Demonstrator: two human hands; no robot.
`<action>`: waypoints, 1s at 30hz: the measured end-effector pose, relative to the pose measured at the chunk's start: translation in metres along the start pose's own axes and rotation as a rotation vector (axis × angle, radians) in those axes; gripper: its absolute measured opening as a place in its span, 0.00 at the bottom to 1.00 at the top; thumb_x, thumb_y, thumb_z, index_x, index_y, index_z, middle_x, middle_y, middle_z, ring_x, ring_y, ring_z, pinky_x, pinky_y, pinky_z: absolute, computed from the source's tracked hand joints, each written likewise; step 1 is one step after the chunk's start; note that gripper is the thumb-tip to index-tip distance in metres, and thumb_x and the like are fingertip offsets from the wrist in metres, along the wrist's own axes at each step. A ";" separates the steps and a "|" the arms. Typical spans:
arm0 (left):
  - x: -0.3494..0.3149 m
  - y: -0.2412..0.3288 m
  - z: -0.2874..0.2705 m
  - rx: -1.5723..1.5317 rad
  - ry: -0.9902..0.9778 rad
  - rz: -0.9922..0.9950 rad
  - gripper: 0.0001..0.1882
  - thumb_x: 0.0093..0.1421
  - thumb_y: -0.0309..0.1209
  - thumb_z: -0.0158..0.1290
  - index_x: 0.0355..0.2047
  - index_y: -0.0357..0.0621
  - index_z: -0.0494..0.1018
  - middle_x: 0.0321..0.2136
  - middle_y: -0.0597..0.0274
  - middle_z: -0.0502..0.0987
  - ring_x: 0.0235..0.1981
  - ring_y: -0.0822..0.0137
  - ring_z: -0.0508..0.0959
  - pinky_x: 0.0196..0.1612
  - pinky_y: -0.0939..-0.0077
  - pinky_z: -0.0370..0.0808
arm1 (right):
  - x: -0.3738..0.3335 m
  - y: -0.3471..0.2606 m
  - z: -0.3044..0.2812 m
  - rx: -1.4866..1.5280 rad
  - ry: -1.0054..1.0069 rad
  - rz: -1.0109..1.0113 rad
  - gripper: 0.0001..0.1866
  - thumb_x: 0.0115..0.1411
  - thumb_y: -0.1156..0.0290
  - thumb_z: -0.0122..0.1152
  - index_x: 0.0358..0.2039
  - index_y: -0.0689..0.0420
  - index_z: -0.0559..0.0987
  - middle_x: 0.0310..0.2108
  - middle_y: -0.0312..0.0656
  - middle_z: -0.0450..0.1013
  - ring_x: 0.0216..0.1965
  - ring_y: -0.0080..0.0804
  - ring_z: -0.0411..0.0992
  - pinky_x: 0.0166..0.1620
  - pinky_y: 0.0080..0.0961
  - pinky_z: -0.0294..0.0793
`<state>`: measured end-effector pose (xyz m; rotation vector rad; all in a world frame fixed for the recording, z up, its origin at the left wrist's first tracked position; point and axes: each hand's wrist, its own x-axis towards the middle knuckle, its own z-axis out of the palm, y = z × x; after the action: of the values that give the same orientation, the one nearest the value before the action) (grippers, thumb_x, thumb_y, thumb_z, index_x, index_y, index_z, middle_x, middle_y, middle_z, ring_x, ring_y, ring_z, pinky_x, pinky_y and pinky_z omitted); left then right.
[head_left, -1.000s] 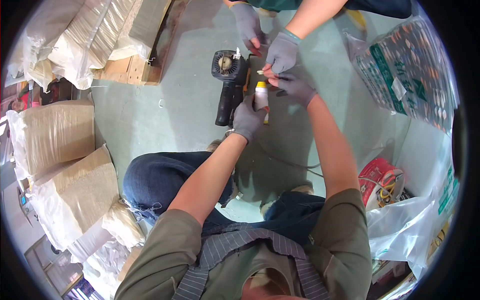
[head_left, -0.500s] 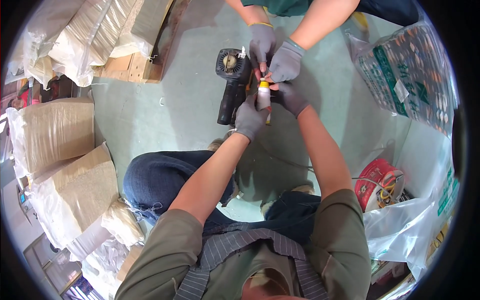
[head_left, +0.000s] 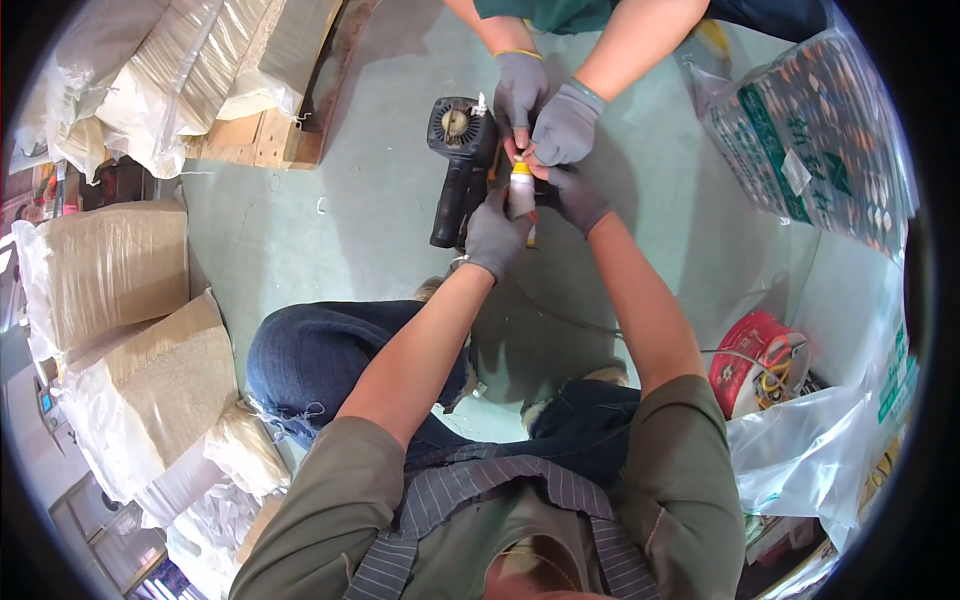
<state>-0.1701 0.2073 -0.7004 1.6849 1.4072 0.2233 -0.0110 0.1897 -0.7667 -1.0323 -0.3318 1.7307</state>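
Between the left hand (head_left: 497, 230) and right hand (head_left: 580, 198): bottle (head_left: 521, 198), long axis pointing away from wearer, yellow top toward co-worker's hands (head_left: 566, 126). Left is nearer, wrapped round the body; right has fingers by the top, can't tell if gripping. Drill (head_left: 460, 190) just left, on grey floor (head_left: 370, 245). Farther out: wrapped stacks (head_left: 115, 265) left, red reel (head_left: 738, 372) right.

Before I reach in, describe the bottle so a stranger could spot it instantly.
Find the black power tool near the picture's top centre. Right of its handle, the person's left hand grips the bottle. Its whitish body and yellow top stand out against the dark tool and grey gloves.
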 end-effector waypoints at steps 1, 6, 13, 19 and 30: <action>0.000 0.000 0.000 0.001 -0.001 0.000 0.27 0.47 0.38 0.59 0.46 0.36 0.70 0.34 0.41 0.77 0.39 0.46 0.78 0.43 0.60 0.73 | 0.000 0.000 0.001 0.026 0.012 0.010 0.26 0.53 0.58 0.62 0.51 0.49 0.68 0.44 0.36 0.71 0.42 0.31 0.73 0.44 0.33 0.73; 0.000 0.001 -0.001 -0.003 -0.010 -0.007 0.27 0.47 0.37 0.59 0.46 0.36 0.70 0.35 0.41 0.77 0.39 0.47 0.78 0.44 0.61 0.73 | -0.004 -0.006 0.003 0.004 0.058 -0.072 0.23 0.53 0.64 0.62 0.50 0.56 0.73 0.45 0.36 0.72 0.46 0.27 0.71 0.48 0.28 0.71; 0.001 -0.001 -0.001 -0.015 -0.011 -0.025 0.28 0.47 0.37 0.59 0.46 0.35 0.70 0.35 0.41 0.77 0.39 0.47 0.78 0.44 0.61 0.73 | -0.001 0.000 -0.005 -0.059 0.049 -0.066 0.20 0.53 0.65 0.61 0.47 0.56 0.74 0.44 0.34 0.72 0.44 0.24 0.70 0.46 0.26 0.71; 0.003 -0.004 0.001 -0.046 -0.033 -0.033 0.29 0.47 0.38 0.60 0.46 0.31 0.69 0.36 0.43 0.77 0.39 0.53 0.78 0.44 0.67 0.73 | -0.004 -0.002 -0.031 -0.143 -0.017 0.206 0.19 0.54 0.67 0.59 0.47 0.54 0.75 0.42 0.33 0.73 0.43 0.24 0.71 0.41 0.25 0.69; 0.001 0.003 -0.001 0.024 -0.046 -0.047 0.30 0.48 0.39 0.60 0.47 0.31 0.69 0.37 0.44 0.78 0.39 0.54 0.78 0.45 0.67 0.72 | -0.022 -0.040 -0.030 -0.525 0.109 0.173 0.21 0.53 0.60 0.58 0.46 0.55 0.75 0.37 0.33 0.75 0.36 0.22 0.72 0.36 0.18 0.67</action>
<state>-0.1682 0.2090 -0.6980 1.6647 1.4184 0.1409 0.0393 0.1792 -0.7478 -1.5650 -0.6657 1.7723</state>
